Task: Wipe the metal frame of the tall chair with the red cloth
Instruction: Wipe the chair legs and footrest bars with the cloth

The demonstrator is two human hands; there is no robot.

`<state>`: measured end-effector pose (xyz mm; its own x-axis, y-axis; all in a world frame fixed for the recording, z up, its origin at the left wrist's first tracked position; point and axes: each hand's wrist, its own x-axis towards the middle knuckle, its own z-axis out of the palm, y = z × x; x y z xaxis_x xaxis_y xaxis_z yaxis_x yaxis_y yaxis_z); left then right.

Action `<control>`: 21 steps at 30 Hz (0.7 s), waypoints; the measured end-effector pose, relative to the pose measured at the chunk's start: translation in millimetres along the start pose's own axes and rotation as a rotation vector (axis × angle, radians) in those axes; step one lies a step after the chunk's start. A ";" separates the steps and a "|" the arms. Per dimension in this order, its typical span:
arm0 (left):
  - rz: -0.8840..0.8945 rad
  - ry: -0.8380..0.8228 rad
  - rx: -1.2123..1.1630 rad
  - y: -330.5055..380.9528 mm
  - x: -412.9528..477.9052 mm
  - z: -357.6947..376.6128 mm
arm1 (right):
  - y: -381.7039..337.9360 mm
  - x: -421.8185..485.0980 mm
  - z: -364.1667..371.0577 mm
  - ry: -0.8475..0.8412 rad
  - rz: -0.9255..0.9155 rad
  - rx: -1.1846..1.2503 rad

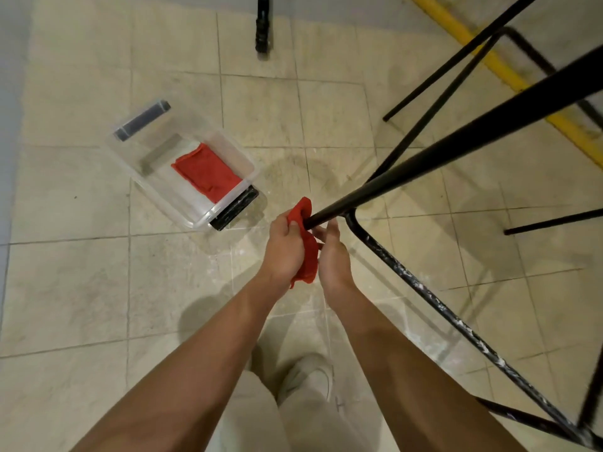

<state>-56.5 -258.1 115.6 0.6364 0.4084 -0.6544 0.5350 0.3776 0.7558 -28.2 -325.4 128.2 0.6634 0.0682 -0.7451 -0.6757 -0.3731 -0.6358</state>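
Note:
The tall chair's black metal frame fills the right side, one leg running down to its foot at the centre. A paint-flecked crossbar leaves that leg near the foot toward the lower right. A red cloth is bunched around the leg's lower end. My left hand grips the cloth on the left of the leg. My right hand holds the cloth from the right, fingers curled by the leg's tip. The foot itself is hidden by the cloth.
A clear plastic bin with another red cloth inside lies on the tiled floor at left. A black post stands at top centre. A yellow strip runs along the floor at top right. My shoe is below.

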 end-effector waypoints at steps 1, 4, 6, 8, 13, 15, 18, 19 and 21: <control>0.010 -0.007 -0.006 12.2 -8.9 1.0 | -8.9 -9.9 -5.2 0.016 -0.002 0.013; 0.004 -0.006 -0.086 28.4 -24.4 4.6 | -10.2 -26.0 -10.8 0.009 0.031 -0.025; 0.012 0.005 -0.082 36.9 -32.6 6.3 | -9.2 -41.3 -15.8 -0.016 0.035 -0.098; 0.044 -0.005 -0.060 46.1 -41.7 8.4 | -9.6 -53.0 -22.8 -0.044 -0.017 -0.126; 0.115 -0.049 -0.059 70.9 -66.6 10.2 | -25.7 -75.9 -35.2 -0.076 -0.091 -0.156; 0.155 -0.052 -0.041 76.2 -75.3 10.0 | -30.4 -86.6 -37.7 -0.095 -0.102 -0.169; 0.243 0.046 0.012 77.5 -88.3 5.9 | -35.5 -101.4 -38.8 -0.110 -0.066 -0.237; 0.278 0.089 0.042 75.9 -92.1 4.1 | -36.6 -105.1 -40.8 -0.110 -0.074 -0.293; 0.340 0.163 0.099 71.1 -100.2 0.3 | -38.4 -113.0 -48.1 -0.075 -0.112 -0.378</control>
<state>-82.1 -272.4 234.9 0.6942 0.6259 -0.3554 0.3650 0.1194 0.9233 -61.8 -363.3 246.5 0.6914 0.1904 -0.6969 -0.4251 -0.6728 -0.6055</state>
